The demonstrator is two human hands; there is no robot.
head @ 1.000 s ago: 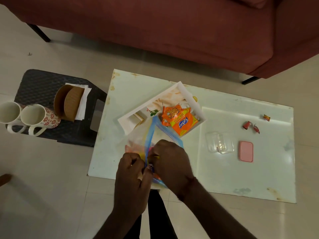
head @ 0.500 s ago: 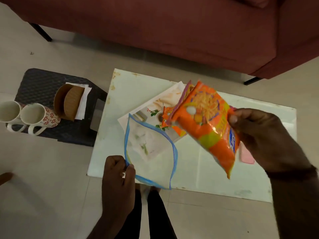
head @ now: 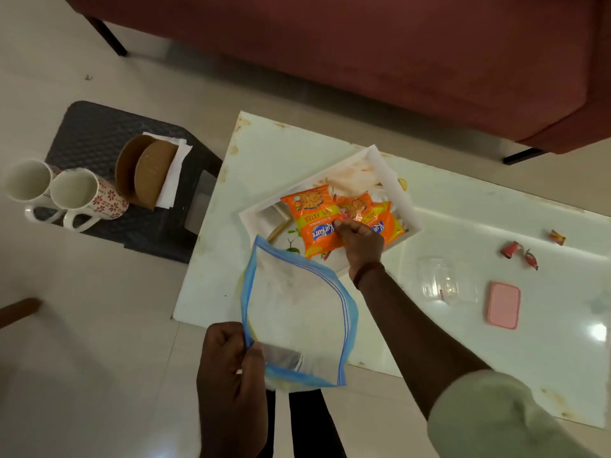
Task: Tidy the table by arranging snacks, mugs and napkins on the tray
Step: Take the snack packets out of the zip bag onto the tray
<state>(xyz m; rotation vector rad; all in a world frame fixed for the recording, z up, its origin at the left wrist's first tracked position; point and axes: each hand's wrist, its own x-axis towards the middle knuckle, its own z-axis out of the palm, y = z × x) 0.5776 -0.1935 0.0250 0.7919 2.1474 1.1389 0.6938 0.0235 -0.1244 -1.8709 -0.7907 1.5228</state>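
My right hand pinches the near right edge of the front snack packet, which lies in the tray with its long axis running away from me, beside a second packet partly hidden by my knuckles. My left hand is closed on the rim of the empty zip bag, well nearer the mugs and napkins on the stool to my left. I cannot tell whether the packet already rests flat on the tray floor, which the bag partly hides.
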